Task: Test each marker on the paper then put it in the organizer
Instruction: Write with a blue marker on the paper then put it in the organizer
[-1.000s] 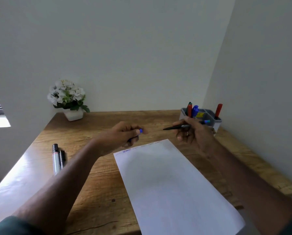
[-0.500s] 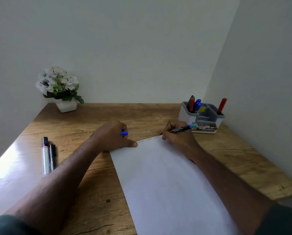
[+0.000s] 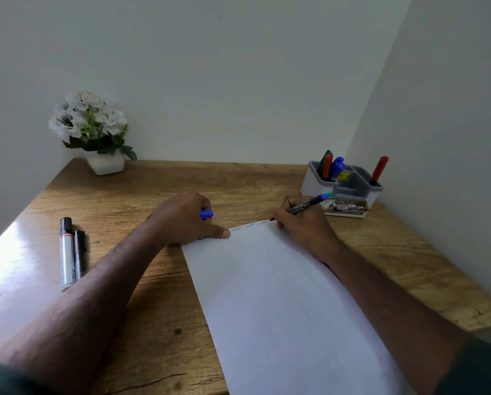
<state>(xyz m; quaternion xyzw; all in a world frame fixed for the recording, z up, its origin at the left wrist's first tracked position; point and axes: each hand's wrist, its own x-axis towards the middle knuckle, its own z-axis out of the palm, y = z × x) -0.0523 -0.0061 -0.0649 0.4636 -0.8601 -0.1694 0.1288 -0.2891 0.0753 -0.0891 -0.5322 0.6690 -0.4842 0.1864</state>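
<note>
a: what's different from a second ago?

b: both hands were up in the air then, marker and cap held apart. now they're down. the right hand [image 3: 301, 223] grips the marker [image 3: 310, 203] with its fingers curled round the barrel, tip touching the far edge of the paper [image 3: 281, 295], next to a row of small scribbles [image 3: 248, 226].

a: and the left?

b: the left hand [image 3: 187, 220] rests on the far left corner of the sheet, thumb pressed flat to pin it. its fingers are curled round the blue cap [image 3: 206, 214], which pokes out of the fist.

a: so the test stroke is underway?

b: i'd judge so. no fresh mark from this pen shows yet; the tip is partly hidden by the hand.

a: after that?

b: likely cap it and drop it in the organizer [image 3: 344, 186], just beyond the right hand, where several markers already stand. two more markers [image 3: 72, 252] lie on the desk [image 3: 124, 201] to the left, probably untested.
</note>
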